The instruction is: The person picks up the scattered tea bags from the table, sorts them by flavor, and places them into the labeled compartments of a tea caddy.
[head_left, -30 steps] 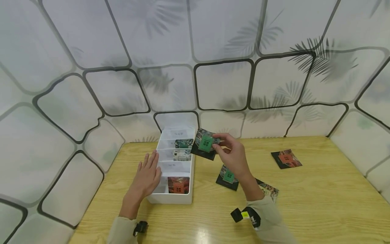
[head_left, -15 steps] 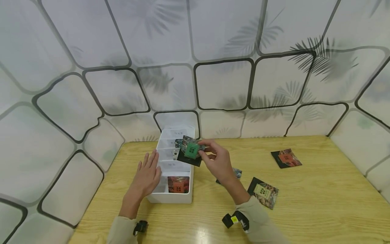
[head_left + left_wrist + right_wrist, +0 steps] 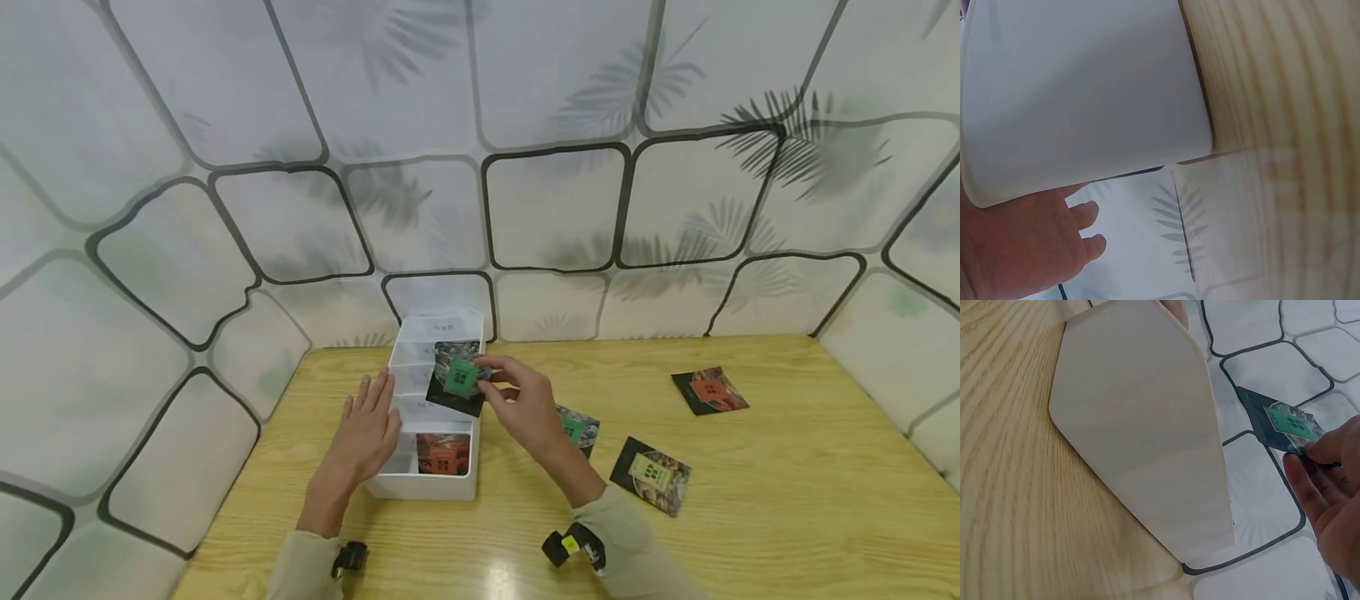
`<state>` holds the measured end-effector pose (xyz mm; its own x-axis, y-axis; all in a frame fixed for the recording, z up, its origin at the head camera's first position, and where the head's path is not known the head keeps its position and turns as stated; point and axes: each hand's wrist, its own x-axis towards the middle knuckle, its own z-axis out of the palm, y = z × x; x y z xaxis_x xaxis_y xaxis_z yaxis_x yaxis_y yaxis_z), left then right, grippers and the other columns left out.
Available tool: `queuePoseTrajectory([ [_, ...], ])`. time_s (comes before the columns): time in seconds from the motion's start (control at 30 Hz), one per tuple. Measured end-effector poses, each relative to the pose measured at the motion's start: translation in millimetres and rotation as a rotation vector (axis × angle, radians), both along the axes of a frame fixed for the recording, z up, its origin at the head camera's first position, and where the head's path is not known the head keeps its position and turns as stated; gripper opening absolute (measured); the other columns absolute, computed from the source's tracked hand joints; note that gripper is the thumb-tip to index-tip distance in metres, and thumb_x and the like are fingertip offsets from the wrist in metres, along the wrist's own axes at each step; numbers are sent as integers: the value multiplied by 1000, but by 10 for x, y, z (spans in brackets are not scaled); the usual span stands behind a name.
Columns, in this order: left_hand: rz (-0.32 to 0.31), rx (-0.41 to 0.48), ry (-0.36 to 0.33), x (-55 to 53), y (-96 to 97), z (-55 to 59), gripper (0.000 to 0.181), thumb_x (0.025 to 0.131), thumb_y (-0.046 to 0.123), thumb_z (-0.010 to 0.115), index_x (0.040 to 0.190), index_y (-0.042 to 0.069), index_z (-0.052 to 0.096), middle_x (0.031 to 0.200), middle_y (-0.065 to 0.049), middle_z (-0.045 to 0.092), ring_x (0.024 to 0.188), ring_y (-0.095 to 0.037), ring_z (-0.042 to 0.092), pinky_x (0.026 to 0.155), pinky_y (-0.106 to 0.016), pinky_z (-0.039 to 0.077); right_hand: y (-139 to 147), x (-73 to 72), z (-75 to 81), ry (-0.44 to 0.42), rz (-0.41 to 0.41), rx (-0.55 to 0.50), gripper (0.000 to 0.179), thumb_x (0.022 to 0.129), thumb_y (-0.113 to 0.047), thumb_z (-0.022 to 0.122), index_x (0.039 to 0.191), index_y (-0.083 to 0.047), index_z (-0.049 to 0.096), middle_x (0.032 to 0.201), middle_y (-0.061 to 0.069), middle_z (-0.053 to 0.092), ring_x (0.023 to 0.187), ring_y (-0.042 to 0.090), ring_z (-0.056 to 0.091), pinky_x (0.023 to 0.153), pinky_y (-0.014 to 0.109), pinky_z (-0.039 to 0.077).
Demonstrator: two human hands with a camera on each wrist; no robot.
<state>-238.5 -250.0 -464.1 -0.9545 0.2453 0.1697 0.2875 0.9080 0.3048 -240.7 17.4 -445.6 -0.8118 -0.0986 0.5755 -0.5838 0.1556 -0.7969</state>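
My right hand (image 3: 522, 408) pinches a flat square packet (image 3: 459, 378), dark with a green label, between thumb and fingers. It is tilted over the middle compartments of a white divided box (image 3: 423, 487). In the right wrist view the packet (image 3: 1285, 422) shows above the box's side wall (image 3: 1135, 425), gripped at one corner. My left hand (image 3: 363, 429) lies with straight fingers along the box's left edge. From the left wrist, that hand (image 3: 1029, 247) appears beyond the box wall (image 3: 1085, 94). A packet with a red label (image 3: 442, 455) stands in the front compartment.
On the wooden table (image 3: 787, 500), right of the box, lie a green-labelled packet (image 3: 577, 429) partly behind my right forearm, a yellow-labelled packet (image 3: 652, 475) and a red-labelled packet (image 3: 709, 391). A patterned wall (image 3: 555, 208) stands behind the table.
My right hand has carried the green-labelled packet leftward, from beside the box's right edge to over its compartments. My left hand has stayed on the box's edge.
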Motion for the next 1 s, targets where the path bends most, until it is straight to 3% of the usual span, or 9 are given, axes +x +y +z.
queuePoseTrajectory([
  [1.0, 3, 3, 8, 20, 1, 17, 58, 109, 20, 34, 160, -5, 23, 169, -19, 17, 155, -44, 11, 120, -67, 13, -194, 35, -177, 59, 74, 210, 33, 93, 10, 66, 120, -9, 71, 116, 4, 72, 98, 18, 69, 76, 27, 60],
])
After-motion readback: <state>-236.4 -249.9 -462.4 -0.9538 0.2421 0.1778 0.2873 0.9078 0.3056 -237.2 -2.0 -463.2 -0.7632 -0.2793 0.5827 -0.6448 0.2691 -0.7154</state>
